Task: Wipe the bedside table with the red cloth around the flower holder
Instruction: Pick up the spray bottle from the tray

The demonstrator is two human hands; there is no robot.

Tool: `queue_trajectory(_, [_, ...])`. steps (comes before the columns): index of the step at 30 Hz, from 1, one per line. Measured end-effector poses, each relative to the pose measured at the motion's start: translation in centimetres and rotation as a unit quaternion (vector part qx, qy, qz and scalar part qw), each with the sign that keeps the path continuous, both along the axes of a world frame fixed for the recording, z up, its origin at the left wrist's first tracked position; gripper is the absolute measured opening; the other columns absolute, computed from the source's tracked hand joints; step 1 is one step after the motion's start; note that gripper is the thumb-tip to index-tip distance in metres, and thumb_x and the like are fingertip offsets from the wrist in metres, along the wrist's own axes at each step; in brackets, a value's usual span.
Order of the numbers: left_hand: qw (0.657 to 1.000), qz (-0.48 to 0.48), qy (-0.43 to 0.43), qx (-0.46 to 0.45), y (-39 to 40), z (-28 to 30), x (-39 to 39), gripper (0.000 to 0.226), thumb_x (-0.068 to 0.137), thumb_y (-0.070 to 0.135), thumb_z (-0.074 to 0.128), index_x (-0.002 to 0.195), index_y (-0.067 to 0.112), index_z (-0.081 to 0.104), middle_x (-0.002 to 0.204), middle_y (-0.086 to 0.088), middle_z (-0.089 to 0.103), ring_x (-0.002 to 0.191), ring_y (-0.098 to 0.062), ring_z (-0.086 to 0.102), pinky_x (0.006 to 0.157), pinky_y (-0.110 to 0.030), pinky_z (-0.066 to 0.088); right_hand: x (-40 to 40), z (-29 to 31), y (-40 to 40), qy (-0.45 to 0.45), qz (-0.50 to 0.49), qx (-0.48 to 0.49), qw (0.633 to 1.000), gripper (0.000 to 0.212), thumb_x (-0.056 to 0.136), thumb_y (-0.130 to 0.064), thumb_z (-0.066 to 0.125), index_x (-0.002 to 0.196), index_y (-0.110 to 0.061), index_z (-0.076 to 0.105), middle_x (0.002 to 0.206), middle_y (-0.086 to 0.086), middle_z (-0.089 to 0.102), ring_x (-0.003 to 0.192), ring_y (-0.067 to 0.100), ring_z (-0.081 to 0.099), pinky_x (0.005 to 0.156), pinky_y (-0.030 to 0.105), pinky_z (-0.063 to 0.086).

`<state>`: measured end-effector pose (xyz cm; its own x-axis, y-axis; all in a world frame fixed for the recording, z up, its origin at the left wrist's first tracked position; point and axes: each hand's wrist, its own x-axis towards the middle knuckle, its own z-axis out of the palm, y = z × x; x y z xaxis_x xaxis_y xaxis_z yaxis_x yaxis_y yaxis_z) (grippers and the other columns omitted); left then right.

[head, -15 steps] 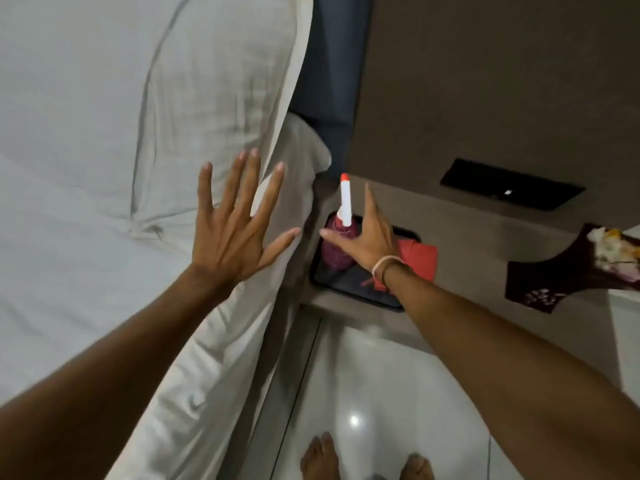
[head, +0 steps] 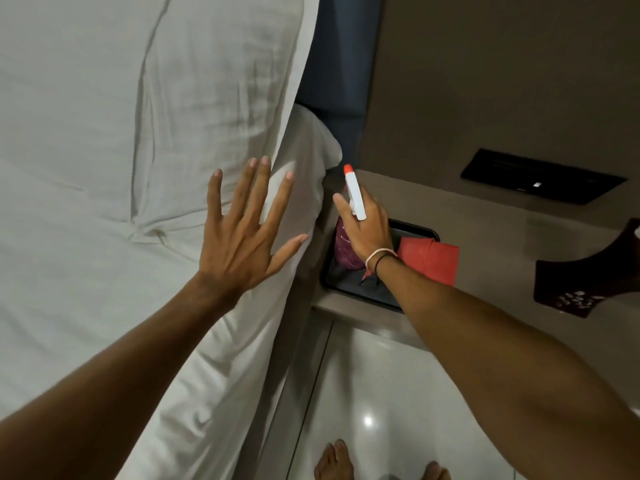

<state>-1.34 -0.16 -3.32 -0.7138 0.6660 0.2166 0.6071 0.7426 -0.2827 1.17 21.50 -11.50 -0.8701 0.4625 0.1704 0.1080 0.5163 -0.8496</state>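
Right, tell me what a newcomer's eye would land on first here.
First the left hand, fingers spread wide, open over the white bedding on the left. Next the right hand, closed around a spray bottle with a white head and red tip, above the black tray on the bedside table. The red cloth lies partly in that tray, just right of the wrist.

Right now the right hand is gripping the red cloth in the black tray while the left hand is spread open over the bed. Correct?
Not quite. The head view shows the right hand gripping the spray bottle, not the red cloth, which lies untouched, partly in the black tray. The left hand is indeed spread open over the bed.
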Motion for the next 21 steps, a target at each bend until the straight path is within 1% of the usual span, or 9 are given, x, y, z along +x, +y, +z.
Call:
queue_trajectory(3, [1.0, -0.002, -0.005, 0.002, 0.4, 0.1, -0.2, 0.087, 0.099, 0.074, 0.013, 0.167, 0.019, 0.007, 0.173, -0.019, 0.009, 0.161, -0.034, 0.009, 0.126, -0.066, 0.013, 0.0, 0.7, 0.0, 0.024, -0.033, -0.045, 0.998, 0.029, 0.1, -0.036, 0.058, 0.1, -0.008, 0.064, 0.066, -0.009, 0.048, 0.065, 0.012, 0.052, 0.063, 0.023, 0.041])
queue_trajectory(7, [1.0, 0.0, -0.027, 0.011, 1.4, 0.0, 0.5, 0.086, 0.1, 0.072, 0.012, 0.167, 0.019, 0.003, 0.174, -0.019, 0.006, 0.162, -0.033, 0.007, 0.126, -0.066, 0.01, 3.1, 4.3, 0.7, 0.084, -0.104, -0.096, 0.986, 0.032, 0.097, -0.044, 0.058, 0.098, -0.013, 0.065, 0.069, -0.011, 0.055, 0.062, -0.006, 0.055, 0.062, 0.002, 0.037])
queue_trajectory(9, [0.999, -0.006, -0.046, 0.015, 3.1, -0.2, 1.4, 0.085, 0.1, 0.071, 0.014, 0.166, 0.019, 0.002, 0.174, -0.02, 0.006, 0.162, -0.034, 0.007, 0.126, -0.067, 0.011, 6.2, 6.0, 1.8, 0.122, -0.133, -0.111, 0.977, 0.045, 0.098, -0.042, 0.057, 0.124, -0.006, 0.063, 0.091, 0.003, 0.073, 0.077, 0.001, 0.067, 0.074, 0.008, 0.048])
queue_trajectory(11, [0.997, -0.023, -0.072, 0.022, 5.6, -0.7, 2.8, 0.085, 0.1, 0.071, 0.013, 0.166, 0.019, 0.002, 0.174, -0.02, 0.006, 0.162, -0.034, 0.006, 0.125, -0.068, 0.01, 10.2, 7.1, 3.1, 0.158, -0.166, -0.114, 0.967, 0.058, 0.099, -0.042, 0.054, 0.143, -0.005, 0.05, 0.128, 0.007, 0.07, 0.102, 0.024, 0.074, 0.09, 0.025, 0.057])
queue_trajectory(12, [0.996, -0.028, -0.081, 0.021, 6.4, -0.9, 3.4, 0.086, 0.099, 0.071, 0.011, 0.166, 0.019, 0.002, 0.174, -0.02, 0.007, 0.162, -0.034, 0.006, 0.126, -0.068, 0.009, 11.7, 7.3, 3.1, 0.173, -0.186, -0.12, 0.96, 0.06, 0.098, -0.044, 0.053, 0.143, -0.004, 0.05, 0.133, 0.004, 0.066, 0.108, 0.028, 0.073, 0.094, 0.03, 0.057])
queue_trajectory(14, [0.993, -0.055, -0.1, 0.019, 9.4, -1.8, 5.6, 0.088, 0.097, 0.072, 0.008, 0.167, 0.018, 0.004, 0.174, -0.019, 0.006, 0.162, -0.034, 0.007, 0.126, -0.068, 0.007, 16.2, 7.2, 4.1, 0.176, -0.234, -0.118, 0.949, 0.052, 0.097, -0.038, 0.053, 0.134, -0.001, 0.056, 0.126, 0.001, 0.068, 0.112, 0.019, 0.07, 0.097, 0.028, 0.056])
queue_trajectory(16, [0.989, -0.1, -0.109, 0.01, 12.5, -3.0, 8.2, 0.088, 0.098, 0.072, 0.011, 0.166, 0.017, 0.005, 0.173, -0.02, 0.008, 0.161, -0.035, 0.009, 0.125, -0.069, 0.009, 20.9, 5.4, 5.3, 0.15, -0.282, -0.099, 0.942, 0.034, 0.098, -0.037, 0.051, 0.121, -0.014, 0.062, 0.11, -0.005, 0.071, 0.104, 0.001, 0.068, 0.091, 0.024, 0.056])
queue_trajectory(19, [0.982, -0.158, -0.1, -0.002, 16.9, -5.1, 12.1, 0.084, 0.101, 0.069, 0.02, 0.166, 0.016, 0.012, 0.171, -0.022, 0.017, 0.16, -0.038, 0.017, 0.122, -0.071, 0.017, 28.0, 1.8, 7.5, 0.085, -0.355, -0.06, 0.929, 0.052, 0.1, -0.05, 0.047, 0.112, -0.006, 0.07, 0.094, 0.006, 0.075, 0.09, 0.015, 0.072, 0.08, 0.032, 0.059])
queue_trajectory(21, [0.976, -0.188, -0.107, -0.006, 19.2, -6.3, 14.3, 0.086, 0.1, 0.071, 0.021, 0.166, 0.016, 0.012, 0.172, -0.021, 0.016, 0.16, -0.037, 0.016, 0.123, -0.07, 0.016, 31.9, -0.2, 9.0, 0.046, -0.399, -0.031, 0.915, 0.053, 0.099, -0.048, 0.047, 0.096, -0.001, 0.071, 0.074, 0.006, 0.069, 0.067, 0.019, 0.067, 0.063, 0.032, 0.055])
